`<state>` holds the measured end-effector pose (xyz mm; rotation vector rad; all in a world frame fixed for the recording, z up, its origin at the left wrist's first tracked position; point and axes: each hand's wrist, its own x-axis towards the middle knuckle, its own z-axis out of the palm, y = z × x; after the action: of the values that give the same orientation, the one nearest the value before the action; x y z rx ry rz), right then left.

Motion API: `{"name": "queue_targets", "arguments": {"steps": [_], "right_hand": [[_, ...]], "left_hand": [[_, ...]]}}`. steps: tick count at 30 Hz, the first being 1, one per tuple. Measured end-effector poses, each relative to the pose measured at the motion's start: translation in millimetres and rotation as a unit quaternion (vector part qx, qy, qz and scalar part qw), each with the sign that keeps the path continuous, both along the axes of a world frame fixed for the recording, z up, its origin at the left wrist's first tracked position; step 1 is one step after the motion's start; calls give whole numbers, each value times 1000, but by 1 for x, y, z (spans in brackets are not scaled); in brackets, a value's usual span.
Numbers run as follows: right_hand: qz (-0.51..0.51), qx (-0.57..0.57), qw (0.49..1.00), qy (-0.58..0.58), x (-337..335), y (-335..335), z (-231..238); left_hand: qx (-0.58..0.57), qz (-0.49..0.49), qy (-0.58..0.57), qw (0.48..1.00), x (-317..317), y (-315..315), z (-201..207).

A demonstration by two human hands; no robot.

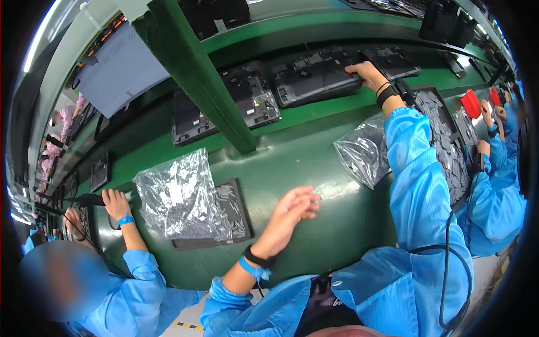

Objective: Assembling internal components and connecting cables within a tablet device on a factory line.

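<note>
My right hand (pixel 368 74) reaches to the far line and grips the right end of a dark open laptop base (pixel 317 78), whose inner boards and parts face up. My left hand (pixel 289 213) hovers above the green bench, its fingers loosely curled and apart, and I see nothing clearly held in it. To its left, a clear plastic bag of small dark parts (pixel 177 194) lies partly over a grey tray (pixel 241 205) holding many small grey strips. Another clear bag (pixel 365 149) rests beside my right forearm.
Further laptop bases (pixel 247 95) (pixel 393 60) line the green belt. A green post (pixel 193 70) rises between me and the line. At right stands a tray of grey pieces (pixel 441 126), with red bins (pixel 470 104) beyond. Co-workers in blue sit on both sides, one hand (pixel 116 203) at left.
</note>
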<state>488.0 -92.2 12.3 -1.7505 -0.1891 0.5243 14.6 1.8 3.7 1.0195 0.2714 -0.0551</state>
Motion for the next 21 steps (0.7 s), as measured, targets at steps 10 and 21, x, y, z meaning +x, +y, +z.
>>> {"name": "queue_targets", "arguments": {"steps": [10, 21], "right_hand": [[-116, 310, 943, -27, -231, -60, 23], [-83, 266, 943, -179, -344, -157, 21]], "left_hand": [[-111, 277, -13, 954, 127, -32, 23], [-40, 294, 38, 954, -4, -17, 7]]}}
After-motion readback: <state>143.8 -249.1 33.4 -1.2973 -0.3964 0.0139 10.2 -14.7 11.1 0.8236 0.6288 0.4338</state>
